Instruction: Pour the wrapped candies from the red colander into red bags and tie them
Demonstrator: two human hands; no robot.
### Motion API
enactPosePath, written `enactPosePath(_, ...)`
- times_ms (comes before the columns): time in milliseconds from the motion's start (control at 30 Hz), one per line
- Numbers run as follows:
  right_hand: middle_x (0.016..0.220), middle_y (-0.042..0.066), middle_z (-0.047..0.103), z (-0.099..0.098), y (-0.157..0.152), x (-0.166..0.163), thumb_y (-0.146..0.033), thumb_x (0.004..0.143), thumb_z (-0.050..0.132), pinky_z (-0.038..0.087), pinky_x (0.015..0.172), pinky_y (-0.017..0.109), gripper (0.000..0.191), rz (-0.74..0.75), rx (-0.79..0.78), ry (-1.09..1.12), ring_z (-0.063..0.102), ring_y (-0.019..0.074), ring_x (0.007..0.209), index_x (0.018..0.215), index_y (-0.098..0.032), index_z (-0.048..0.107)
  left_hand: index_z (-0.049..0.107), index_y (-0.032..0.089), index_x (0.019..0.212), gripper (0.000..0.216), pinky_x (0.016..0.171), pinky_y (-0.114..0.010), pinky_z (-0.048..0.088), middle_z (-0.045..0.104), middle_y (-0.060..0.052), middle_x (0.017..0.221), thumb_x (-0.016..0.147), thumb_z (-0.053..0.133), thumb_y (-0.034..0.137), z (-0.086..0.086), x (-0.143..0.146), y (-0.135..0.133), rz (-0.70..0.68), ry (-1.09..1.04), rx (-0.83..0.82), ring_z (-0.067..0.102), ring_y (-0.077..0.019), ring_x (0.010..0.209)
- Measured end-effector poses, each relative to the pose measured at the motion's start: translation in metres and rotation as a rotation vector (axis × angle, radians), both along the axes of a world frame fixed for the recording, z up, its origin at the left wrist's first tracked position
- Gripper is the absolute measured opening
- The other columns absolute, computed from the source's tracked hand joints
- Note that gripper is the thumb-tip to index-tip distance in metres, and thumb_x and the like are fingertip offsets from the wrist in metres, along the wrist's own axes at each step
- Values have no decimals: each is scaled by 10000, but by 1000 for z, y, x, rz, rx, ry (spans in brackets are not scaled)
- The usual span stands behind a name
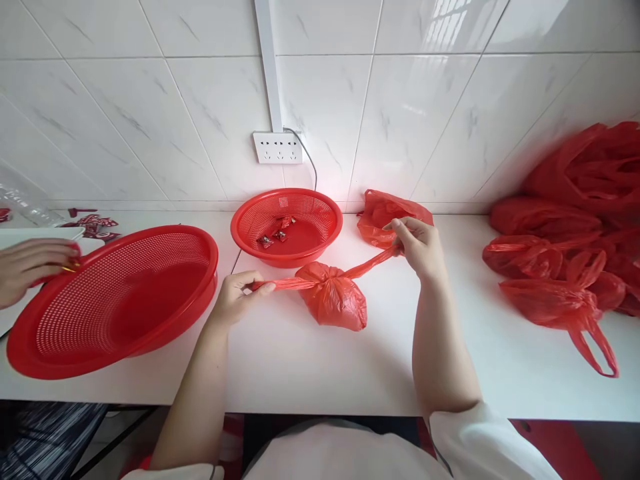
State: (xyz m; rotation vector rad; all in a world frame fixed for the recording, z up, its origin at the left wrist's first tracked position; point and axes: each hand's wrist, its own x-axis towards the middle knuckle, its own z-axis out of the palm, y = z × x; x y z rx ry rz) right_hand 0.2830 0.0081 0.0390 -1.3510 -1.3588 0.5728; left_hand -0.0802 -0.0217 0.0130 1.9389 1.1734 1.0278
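A small filled red plastic bag [334, 297] lies on the white counter [310, 360] in front of me. Its two handles are stretched out sideways from a knot at the top. My left hand [239, 295] pinches the left handle, fingers closed on it. My right hand [418, 244] is closed on the right handle, pulled up and to the right. Behind my right hand lies another crumpled red bag [383, 212].
A small red perforated basket [287, 225] with a few wrapped sweets stands by the wall. A large red basket [113, 297] sits at left, where another person's hand [31, 268] holds something small. Several tied red bags [565, 267] are heaped at right. A wall socket [278, 147] is above.
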Motion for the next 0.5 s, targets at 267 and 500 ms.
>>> enactPosePath(267, 762, 85, 692, -22, -25, -11, -678, 856, 390, 457, 647, 344, 581, 211, -466, -570, 635, 228, 698, 740, -191, 685, 588, 262, 1104, 495, 885, -400, 493, 613, -50, 1141, 660, 769, 383, -26, 4, 10, -115, 343, -237, 597, -249, 1034)
enactPosePath(500, 1080, 126, 644, -77, -51, -57, -640, 724, 638, 463, 789, 401, 554, 420, -399, -576, 600, 302, 988, 1080, -216, 615, 482, 285, 1314, 767, 906, -365, 479, 544, -83, 1306, 617, 800, 307, -44, 59, 21, -286, 361, 50, 506, -283, 1211)
